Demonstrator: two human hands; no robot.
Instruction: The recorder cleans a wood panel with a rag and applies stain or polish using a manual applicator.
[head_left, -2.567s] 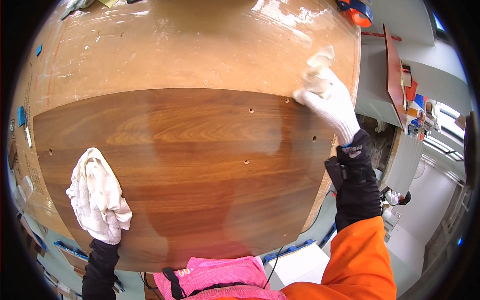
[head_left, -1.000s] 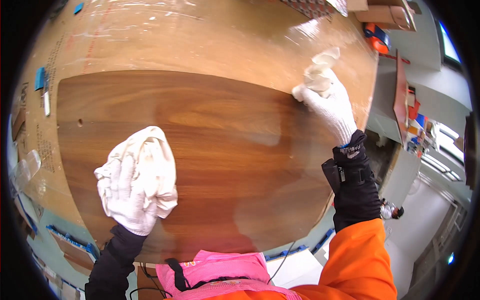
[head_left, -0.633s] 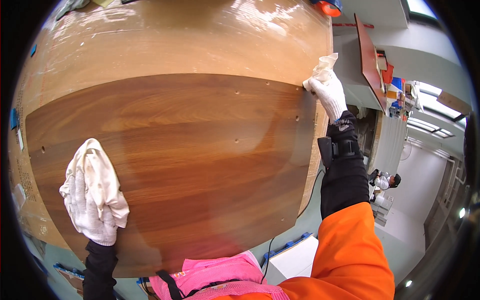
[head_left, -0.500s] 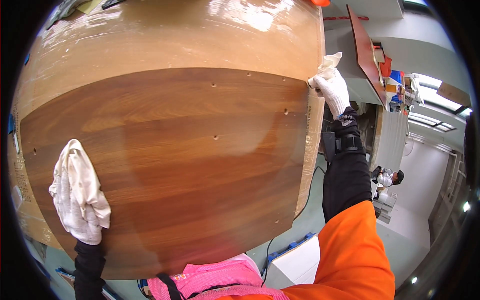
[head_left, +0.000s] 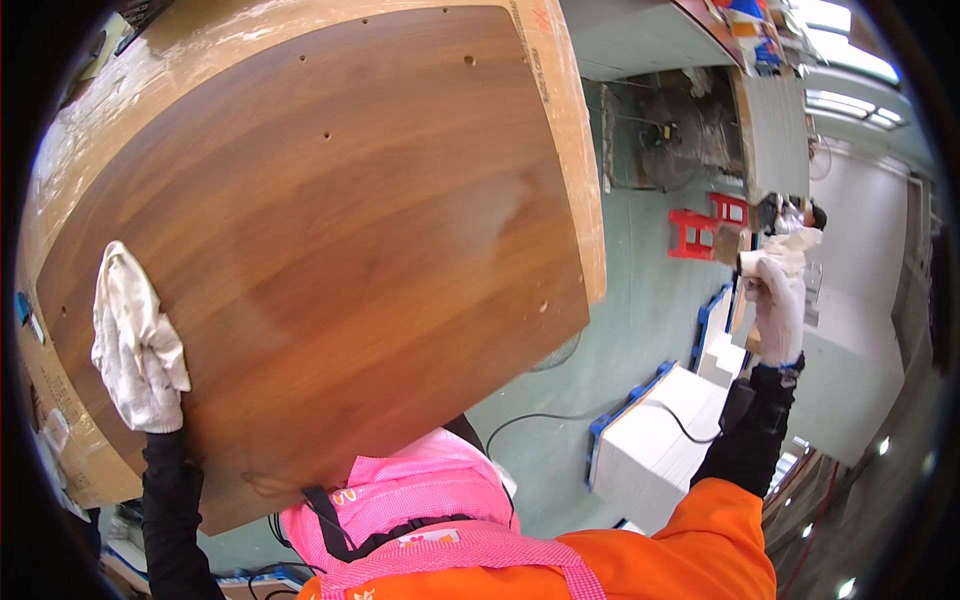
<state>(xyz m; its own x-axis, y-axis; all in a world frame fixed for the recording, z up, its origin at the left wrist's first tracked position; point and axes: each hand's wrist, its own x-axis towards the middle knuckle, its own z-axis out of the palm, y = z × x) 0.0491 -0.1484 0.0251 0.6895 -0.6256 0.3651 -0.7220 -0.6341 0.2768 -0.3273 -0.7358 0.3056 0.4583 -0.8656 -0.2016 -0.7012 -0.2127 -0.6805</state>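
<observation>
A large wood-grain panel [head_left: 340, 260] with a curved far edge and several small holes lies flat in front of me. On its left side rests my left hand [head_left: 150, 400], in a white glove, closed on an off-white cloth [head_left: 128, 290] that hides most of the fingers. Out to the right, off the panel and in the air, my right hand [head_left: 778, 315] is gloved too. Its fingers are wrapped round a second pale cloth [head_left: 797, 245], bunched above the fist.
Film-wrapped cardboard [head_left: 582, 200] lies beneath the panel. On the floor to the right stand a white stack [head_left: 655, 440] with blue corner pieces, red stools [head_left: 690, 235] and a fan [head_left: 670, 140]. A black cable [head_left: 545, 415] crosses the floor. Another person [head_left: 795, 215] is farther off.
My right hand has left the panel's far right corner and swung out to the right with its cloth. The view has turned rightward. My left hand stays on the panel's left side.
</observation>
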